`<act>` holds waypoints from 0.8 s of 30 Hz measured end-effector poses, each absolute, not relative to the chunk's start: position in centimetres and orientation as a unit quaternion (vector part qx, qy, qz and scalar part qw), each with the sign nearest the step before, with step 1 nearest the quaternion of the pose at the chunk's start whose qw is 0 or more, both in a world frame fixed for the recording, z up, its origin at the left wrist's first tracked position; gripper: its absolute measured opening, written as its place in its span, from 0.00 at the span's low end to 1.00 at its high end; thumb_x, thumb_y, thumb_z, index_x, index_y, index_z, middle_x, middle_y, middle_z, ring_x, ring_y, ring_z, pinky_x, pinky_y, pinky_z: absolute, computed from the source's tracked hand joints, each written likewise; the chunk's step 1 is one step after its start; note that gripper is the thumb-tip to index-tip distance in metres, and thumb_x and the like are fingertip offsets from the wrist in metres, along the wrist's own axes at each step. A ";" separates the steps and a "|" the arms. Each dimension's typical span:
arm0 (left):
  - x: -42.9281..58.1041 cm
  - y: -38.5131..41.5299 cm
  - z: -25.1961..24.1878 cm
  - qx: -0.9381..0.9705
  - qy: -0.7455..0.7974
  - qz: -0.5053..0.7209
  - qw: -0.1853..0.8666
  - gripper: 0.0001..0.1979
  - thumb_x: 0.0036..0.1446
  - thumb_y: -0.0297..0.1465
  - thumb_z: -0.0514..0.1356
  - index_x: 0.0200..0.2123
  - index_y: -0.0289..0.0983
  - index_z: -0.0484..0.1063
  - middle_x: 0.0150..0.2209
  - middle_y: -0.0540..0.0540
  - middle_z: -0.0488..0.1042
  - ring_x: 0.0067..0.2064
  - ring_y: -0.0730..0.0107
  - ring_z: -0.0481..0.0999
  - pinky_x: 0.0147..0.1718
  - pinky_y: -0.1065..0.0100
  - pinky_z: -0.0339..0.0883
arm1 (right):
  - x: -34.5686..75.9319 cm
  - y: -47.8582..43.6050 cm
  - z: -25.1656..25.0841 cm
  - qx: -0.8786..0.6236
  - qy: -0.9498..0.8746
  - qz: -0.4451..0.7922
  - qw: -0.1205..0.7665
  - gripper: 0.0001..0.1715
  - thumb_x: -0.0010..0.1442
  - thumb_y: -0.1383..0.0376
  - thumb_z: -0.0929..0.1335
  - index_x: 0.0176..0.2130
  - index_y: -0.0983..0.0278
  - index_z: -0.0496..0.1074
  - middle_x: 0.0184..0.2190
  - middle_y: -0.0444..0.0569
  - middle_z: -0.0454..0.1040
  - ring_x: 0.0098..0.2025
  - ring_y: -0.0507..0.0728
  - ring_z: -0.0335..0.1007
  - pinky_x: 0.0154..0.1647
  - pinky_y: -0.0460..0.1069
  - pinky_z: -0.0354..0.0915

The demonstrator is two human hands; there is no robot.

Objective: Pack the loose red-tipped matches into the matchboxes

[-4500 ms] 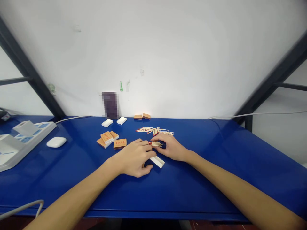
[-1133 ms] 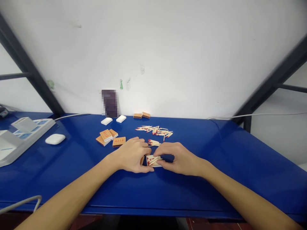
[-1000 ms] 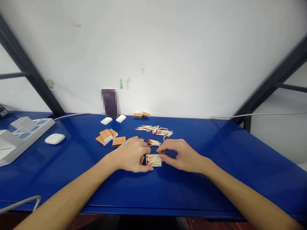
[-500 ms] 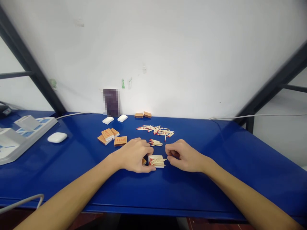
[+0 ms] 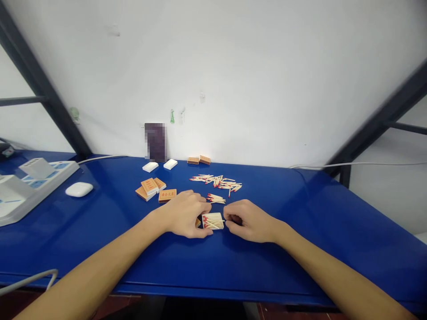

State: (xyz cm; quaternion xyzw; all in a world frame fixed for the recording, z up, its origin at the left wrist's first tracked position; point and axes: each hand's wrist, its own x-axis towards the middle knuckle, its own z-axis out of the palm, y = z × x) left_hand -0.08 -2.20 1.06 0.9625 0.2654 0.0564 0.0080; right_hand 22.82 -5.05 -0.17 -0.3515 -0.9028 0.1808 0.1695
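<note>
A small white matchbox tray (image 5: 213,220) holding red-tipped matches lies on the blue table (image 5: 233,262) between my hands. My left hand (image 5: 185,214) is curled at the tray's left end, fingers closed on it and on an orange sleeve partly hidden under my palm. My right hand (image 5: 248,220) is curled with thumb and fingers pressed against the tray's right end. A small bundle of matches (image 5: 216,198) lies just behind the tray, and a larger loose pile of matches (image 5: 216,181) lies farther back.
Three orange matchboxes (image 5: 155,190) lie left of my left hand. Two white trays (image 5: 159,165) and two orange sleeves (image 5: 199,160) sit by the wall. A white earbud case (image 5: 79,189) and a power strip (image 5: 30,186) are at far left. A cable (image 5: 26,281) crosses the front left edge.
My right hand let go of the matches in the tray, drew back a little to the right, then closed in against the tray's right end. My left hand stayed at the tray.
</note>
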 end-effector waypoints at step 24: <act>-0.1 -2.1 0.7 0.960 0.250 0.097 0.080 0.20 0.55 0.45 0.61 0.46 0.39 0.70 0.38 0.46 0.71 0.40 0.61 0.72 0.40 0.64 0.63 | 23.0 -4.7 -0.4 -0.359 -0.876 0.250 0.203 0.04 0.68 0.66 0.59 0.38 0.61 0.61 0.24 0.38 0.63 0.25 0.50 0.57 0.30 0.46 0.53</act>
